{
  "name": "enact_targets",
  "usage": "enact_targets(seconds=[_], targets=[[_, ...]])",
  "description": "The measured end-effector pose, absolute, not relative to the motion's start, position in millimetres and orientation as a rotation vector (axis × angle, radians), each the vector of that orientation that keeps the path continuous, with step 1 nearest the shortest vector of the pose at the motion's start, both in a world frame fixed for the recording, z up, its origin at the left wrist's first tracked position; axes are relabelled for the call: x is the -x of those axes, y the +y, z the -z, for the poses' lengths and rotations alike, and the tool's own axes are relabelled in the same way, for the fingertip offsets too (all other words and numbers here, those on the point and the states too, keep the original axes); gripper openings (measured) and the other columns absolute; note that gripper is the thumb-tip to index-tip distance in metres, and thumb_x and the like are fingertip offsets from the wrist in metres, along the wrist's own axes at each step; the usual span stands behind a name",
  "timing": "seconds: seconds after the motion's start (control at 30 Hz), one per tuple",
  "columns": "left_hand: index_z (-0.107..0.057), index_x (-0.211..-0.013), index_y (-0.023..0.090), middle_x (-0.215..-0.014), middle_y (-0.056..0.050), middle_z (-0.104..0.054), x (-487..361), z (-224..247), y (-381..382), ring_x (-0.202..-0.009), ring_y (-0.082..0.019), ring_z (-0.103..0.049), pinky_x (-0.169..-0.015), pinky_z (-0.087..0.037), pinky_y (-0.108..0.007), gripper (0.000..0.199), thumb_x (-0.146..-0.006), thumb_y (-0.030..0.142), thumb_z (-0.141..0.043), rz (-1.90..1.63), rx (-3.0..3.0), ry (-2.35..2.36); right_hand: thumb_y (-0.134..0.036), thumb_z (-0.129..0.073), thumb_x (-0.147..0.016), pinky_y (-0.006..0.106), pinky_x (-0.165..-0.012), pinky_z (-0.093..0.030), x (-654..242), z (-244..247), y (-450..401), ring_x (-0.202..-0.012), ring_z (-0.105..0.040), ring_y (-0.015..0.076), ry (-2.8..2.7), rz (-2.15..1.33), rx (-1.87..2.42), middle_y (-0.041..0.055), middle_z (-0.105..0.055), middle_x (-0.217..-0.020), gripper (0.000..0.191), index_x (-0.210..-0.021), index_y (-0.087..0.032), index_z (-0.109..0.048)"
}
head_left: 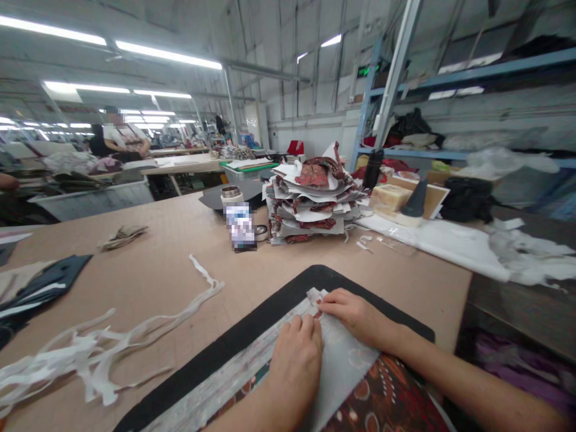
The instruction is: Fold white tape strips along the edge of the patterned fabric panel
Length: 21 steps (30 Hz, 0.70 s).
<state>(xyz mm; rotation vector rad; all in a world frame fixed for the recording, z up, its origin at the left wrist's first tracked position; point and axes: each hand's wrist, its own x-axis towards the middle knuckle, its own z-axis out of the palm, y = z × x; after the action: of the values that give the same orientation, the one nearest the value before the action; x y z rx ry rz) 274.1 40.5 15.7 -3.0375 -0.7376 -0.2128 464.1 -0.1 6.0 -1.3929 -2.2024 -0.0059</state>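
A dark red-brown patterned fabric piece (378, 399) with a pale grey backing (344, 345) lies over a black board (315, 276). Along its left side runs a whitish strip (216, 384). My right hand (353, 312) pinches the folded far end of the fabric, where a small pale tab sticks up. Just nearer to me, my left hand (297, 357) has its fingers curled down on the same fabric, at the strip; its fingertips are partly hidden.
Loose white strips (99, 354) lie at left, near dark folded cloth (49, 288). Beyond the board stand a stack of fabric pieces (310, 204), a phone (240, 228) leaning on a flask (231, 193), and a dark cone (416, 198). Another person (126, 135) stands far back left.
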Motion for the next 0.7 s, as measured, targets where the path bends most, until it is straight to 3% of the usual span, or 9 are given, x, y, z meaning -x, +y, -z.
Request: enact_targets(seconds=[0.27,0.7], targets=[[-0.053,-0.112,0.011,-0.096,-0.008,-0.054,-272.9,-14.2,44.2,-0.087,-0.025,-0.048,-0.079,-0.046,-0.041,0.027,-0.086,0.011,-0.045,0.282,3.072,-0.767,-0.019,-0.036,-0.093,0.034,-0.089,-0.043,-462.0,-13.1,-10.8,-0.106,-0.046,0.0193,-2.371,0.101,1.421,0.0121,-0.055,-0.113,0.030,-0.113,-0.017,-0.057],[-0.055,-0.109,0.014,-0.096,-0.008,-0.053,-270.8,-16.8,44.2,-0.088,-0.026,-0.046,-0.079,-0.044,-0.042,0.025,-0.087,0.016,-0.043,0.334,3.087,-0.799,-0.018,-0.038,-0.092,0.030,-0.082,-0.044,-462.4,-2.7,-6.7,-0.095,-0.049,0.0167,-2.154,0.088,1.532,0.0059,-0.056,-0.101,0.027,-0.112,-0.021,-0.056]])
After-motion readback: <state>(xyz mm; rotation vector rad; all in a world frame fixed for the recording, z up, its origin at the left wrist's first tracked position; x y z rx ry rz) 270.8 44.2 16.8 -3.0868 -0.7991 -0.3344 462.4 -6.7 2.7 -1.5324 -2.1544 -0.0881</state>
